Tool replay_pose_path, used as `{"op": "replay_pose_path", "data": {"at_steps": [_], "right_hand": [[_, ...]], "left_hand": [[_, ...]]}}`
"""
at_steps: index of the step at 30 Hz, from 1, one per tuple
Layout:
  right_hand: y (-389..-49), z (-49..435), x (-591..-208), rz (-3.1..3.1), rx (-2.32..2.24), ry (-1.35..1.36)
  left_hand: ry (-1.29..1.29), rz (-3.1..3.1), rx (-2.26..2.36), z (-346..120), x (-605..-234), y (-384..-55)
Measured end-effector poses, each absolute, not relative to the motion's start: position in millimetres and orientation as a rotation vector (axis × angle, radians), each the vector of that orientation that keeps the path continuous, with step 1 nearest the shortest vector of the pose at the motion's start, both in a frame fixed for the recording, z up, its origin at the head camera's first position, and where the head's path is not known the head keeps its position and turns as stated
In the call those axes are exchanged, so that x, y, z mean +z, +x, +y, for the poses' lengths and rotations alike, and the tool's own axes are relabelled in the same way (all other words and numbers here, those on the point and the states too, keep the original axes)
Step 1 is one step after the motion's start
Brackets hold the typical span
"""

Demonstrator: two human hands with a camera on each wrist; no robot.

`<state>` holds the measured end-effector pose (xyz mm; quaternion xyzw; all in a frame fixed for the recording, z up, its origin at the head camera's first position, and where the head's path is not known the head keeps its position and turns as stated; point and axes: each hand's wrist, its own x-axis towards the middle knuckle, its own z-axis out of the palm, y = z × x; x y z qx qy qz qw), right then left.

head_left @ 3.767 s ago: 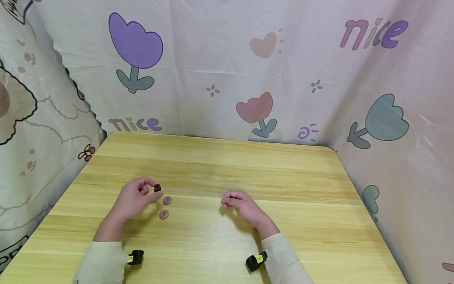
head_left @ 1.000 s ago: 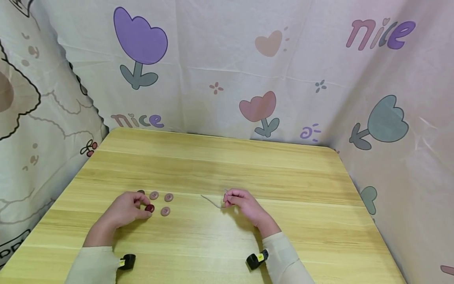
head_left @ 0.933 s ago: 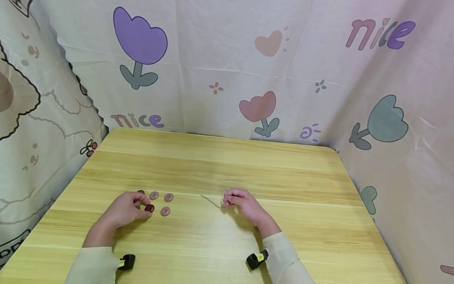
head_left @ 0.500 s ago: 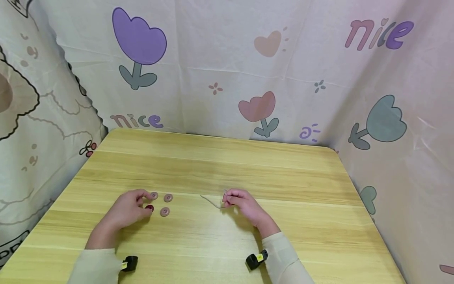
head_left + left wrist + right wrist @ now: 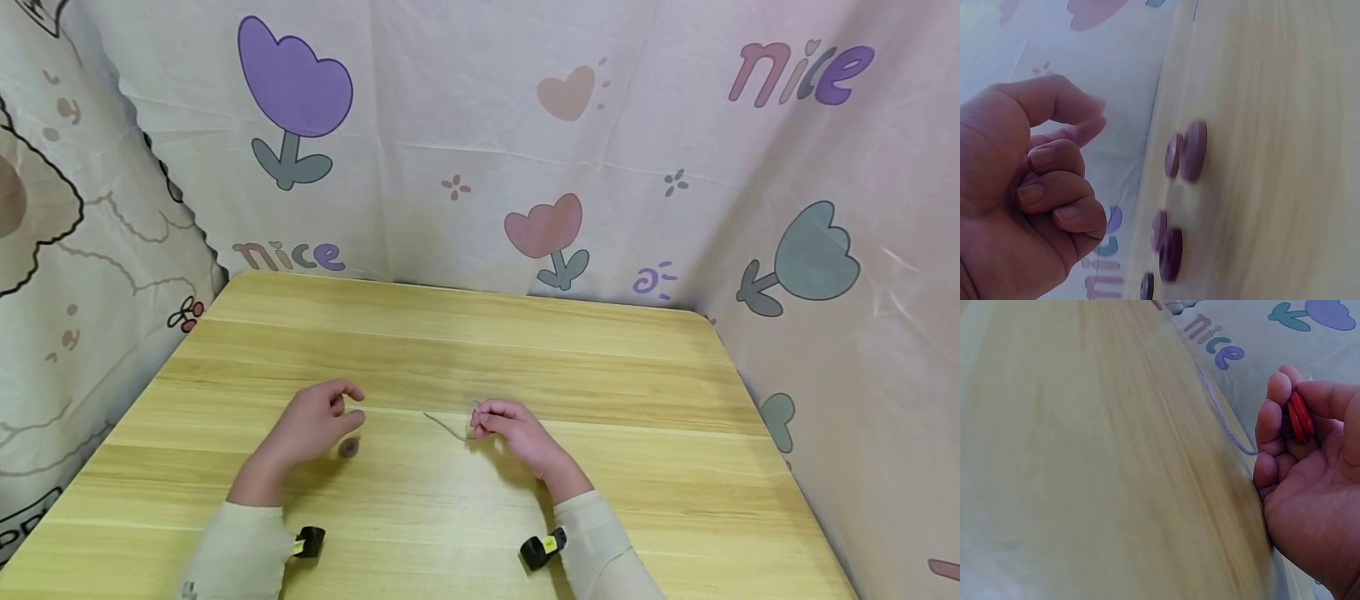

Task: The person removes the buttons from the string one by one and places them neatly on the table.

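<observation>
My left hand (image 5: 311, 425) hovers above the table, its thumb and forefinger apart in the head view and holding nothing. Beneath it lie the buttons, mostly hidden there except one brownish-pink button (image 5: 349, 447). The left wrist view shows more of them flat on the wood: a pink button (image 5: 1194, 152), two smaller-looking pink ones, a dark red button (image 5: 1171, 254) and a dark grey-brown button (image 5: 1147, 286). My right hand (image 5: 517, 429) pinches bright red buttons (image 5: 1299, 419), stacked face to face, between thumb and fingers. From its fingers a thin cord (image 5: 446, 427) sticks out leftward.
The wood-grain table (image 5: 465, 350) is bounded at the back and sides by a printed cloth (image 5: 450, 92). A black wrist camera (image 5: 309, 542) sits at the left cuff, another black camera (image 5: 542, 550) at the right one.
My left hand, earlier at the dark red button, has let it go and moved right and away from me, over the buttons. The right hand has stayed nearly still lately, still holding the cord.
</observation>
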<state>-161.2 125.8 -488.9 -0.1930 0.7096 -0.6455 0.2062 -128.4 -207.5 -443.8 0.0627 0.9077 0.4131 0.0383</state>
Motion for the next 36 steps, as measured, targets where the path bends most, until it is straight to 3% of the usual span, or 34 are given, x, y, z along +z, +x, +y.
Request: {"op": "replay_pose_path", "data": {"at_steps": [8, 17, 27, 36], "right_hand": [[-161.5, 125.5, -489.2, 1.987, -1.798, -0.544], [-162.4, 125.6, -490.7, 1.972, -1.807, -0.547], [-162.6, 126.1, -490.0, 1.964, -1.809, -0.532], [-162.8, 126.3, -489.0, 1.964, -1.805, -0.550]], "left_hand": [[0.166, 2.569, 1.462, -182.7, -439.6, -135.7], [0.219, 2.789, 1.170, -156.0, -435.2, -142.8], [0.384, 2.714, 1.294, -139.1, -436.8, -146.3], [0.374, 2.721, 1.286, -123.5, -439.2, -148.7]]}}
